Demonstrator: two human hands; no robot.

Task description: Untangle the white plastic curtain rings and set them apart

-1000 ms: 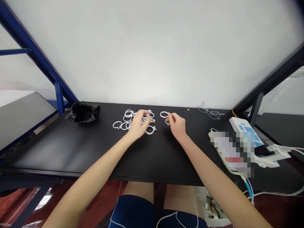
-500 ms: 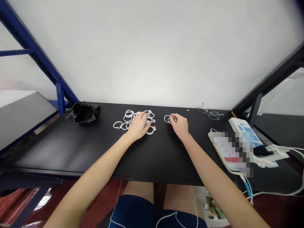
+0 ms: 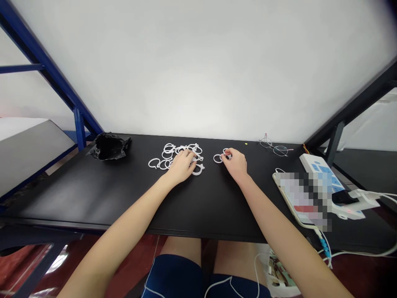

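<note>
A heap of several white plastic rings [image 3: 167, 155] lies on the black table [image 3: 124, 190] near its far edge. My left hand [image 3: 181, 166] rests on the right side of the heap, fingers curled over the rings. My right hand [image 3: 236, 163] pinches a white ring beside a second white ring [image 3: 217, 158] lying just left of its fingertips.
A crumpled black bag [image 3: 108, 147] sits at the far left. Spectacles [image 3: 274, 147] lie at the far right by the wall. A power strip [image 3: 319, 169], a phone-like slab [image 3: 297, 203] and white cables [image 3: 366, 196] crowd the right end. Blue frame bars [image 3: 77, 124] rise at left.
My right hand moved a little to the right and set its ring down by the other one. My left hand's fingers pressed lower onto the heap.
</note>
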